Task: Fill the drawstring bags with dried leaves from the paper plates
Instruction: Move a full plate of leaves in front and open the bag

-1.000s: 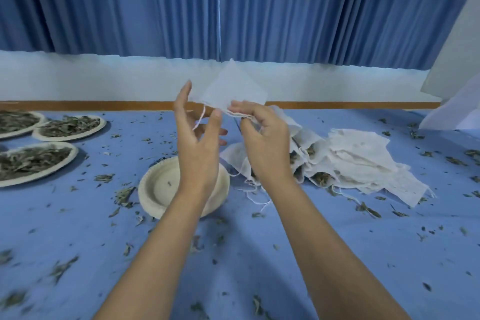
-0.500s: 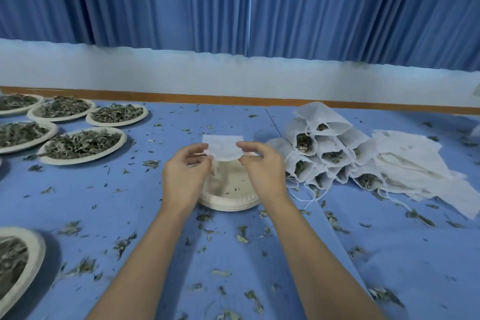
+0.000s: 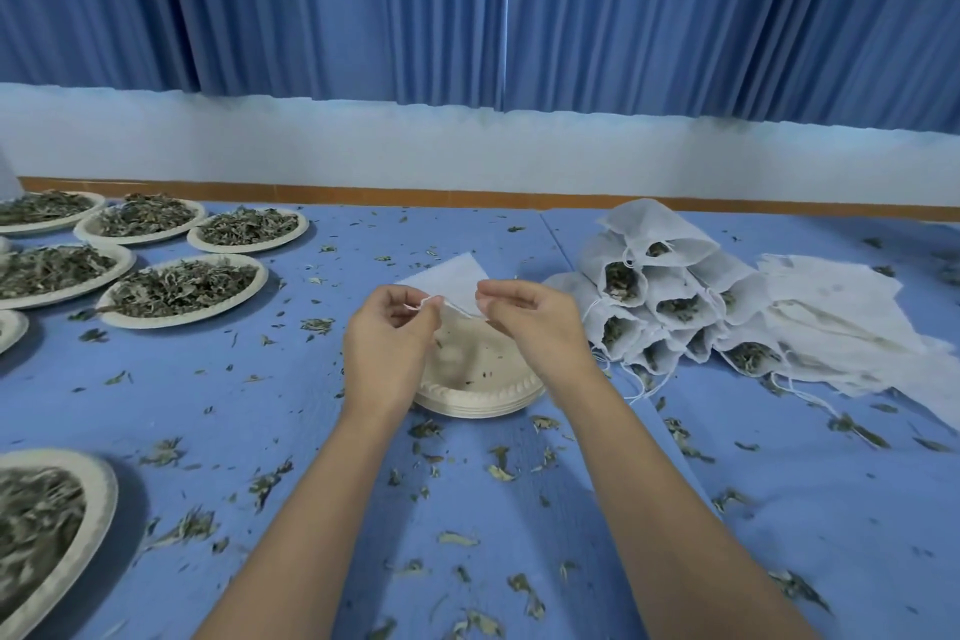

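blue table [image 3: 779,509], seam running front to back just right of the empty plate stack [image 3: 483,398], which sits mid-table. left of the stack, far side: cluster of leaf plates [image 3: 171,321] heaped w/ dried leaves, some cut off by frame edge. left of the stack, near side: 1 more full plate [image 3: 98,499], partly out of frame. just right of the stack: filled bags [image 3: 660,312] piled on their sides, mouths open, strings trailing. further right, touching that pile: flat bags [image 3: 841,322] in a heap. loose leaf bits [image 3: 501,470] scattered all round the stack.
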`<state>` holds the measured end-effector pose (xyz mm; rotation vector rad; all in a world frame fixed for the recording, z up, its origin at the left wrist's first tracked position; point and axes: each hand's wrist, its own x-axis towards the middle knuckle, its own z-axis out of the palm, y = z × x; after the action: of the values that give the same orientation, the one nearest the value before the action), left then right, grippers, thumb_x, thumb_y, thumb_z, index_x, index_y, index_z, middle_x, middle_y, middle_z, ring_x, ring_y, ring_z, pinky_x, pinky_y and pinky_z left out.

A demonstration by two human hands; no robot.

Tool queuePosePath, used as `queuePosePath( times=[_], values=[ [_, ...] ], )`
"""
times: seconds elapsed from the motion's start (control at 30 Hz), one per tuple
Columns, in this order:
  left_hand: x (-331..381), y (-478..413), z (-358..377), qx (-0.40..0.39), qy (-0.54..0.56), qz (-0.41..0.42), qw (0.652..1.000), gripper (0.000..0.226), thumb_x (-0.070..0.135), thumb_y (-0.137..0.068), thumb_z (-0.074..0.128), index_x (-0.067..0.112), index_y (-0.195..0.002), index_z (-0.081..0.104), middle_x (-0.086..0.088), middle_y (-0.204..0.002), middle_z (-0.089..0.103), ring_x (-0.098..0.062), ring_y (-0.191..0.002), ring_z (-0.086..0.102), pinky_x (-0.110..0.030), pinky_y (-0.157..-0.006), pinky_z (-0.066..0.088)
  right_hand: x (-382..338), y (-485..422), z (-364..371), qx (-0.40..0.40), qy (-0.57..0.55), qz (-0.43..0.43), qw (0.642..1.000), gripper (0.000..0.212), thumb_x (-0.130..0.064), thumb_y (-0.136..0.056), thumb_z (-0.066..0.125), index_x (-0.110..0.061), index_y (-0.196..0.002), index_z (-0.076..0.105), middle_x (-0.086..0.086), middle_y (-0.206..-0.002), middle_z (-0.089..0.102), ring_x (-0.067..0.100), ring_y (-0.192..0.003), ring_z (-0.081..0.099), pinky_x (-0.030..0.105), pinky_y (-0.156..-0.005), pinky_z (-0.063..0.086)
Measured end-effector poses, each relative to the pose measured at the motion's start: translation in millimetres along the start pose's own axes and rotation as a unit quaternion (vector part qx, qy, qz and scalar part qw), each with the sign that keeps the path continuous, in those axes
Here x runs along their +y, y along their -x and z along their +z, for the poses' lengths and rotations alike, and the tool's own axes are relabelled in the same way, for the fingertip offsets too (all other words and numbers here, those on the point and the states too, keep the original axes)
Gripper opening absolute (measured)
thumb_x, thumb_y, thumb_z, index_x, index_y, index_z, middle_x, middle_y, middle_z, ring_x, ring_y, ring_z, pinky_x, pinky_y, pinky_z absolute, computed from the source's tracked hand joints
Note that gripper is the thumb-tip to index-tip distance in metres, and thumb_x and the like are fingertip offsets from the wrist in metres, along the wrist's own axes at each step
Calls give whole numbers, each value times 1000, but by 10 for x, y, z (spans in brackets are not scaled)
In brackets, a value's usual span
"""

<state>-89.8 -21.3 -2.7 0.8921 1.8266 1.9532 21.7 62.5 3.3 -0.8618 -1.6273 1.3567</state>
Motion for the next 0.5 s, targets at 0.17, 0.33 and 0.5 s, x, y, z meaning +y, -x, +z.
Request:
queuePosePath(
  times=[0.17, 0.33, 0.5],
  values=[
    [29, 17, -24, -1, -37, -23, 999, 12, 9, -82, 63, 14, -74, 56, -3, -68, 65, -23, -71, 66, -47, -83, 54, 8, 9, -39, -24, -5, 0, 1000, 29, -13, -77, 77, -17, -104, 70, -9, -105, 70, 4, -103, 63, 17, -87, 50],
    [47, 30, -21, -16, 20, -66, 997, 24, -1, -78, 62, 10, -57, 55, 11, -50, 59, -3, -52, 61, -44, -84, 56, 34, 34, 12, 15, 94, -37, 995, 18, -20, -79, 76, -19, -96, 73, -16, -90, 68, 1, -92, 61, 14, -81, 47],
    [21, 37, -15, -5, -59, -15, 998, 17, 9, -81, 62, 13, -66, 55, 2, -60, 62, -25, -70, 65, -41, -75, 54, 37, 82, 39, 38, 287, -183, 940, 15, -20, -86, 69, -10, -94, 75, -3, -90, 71, -2, -80, 60, 11, -72, 44]
  ],
)
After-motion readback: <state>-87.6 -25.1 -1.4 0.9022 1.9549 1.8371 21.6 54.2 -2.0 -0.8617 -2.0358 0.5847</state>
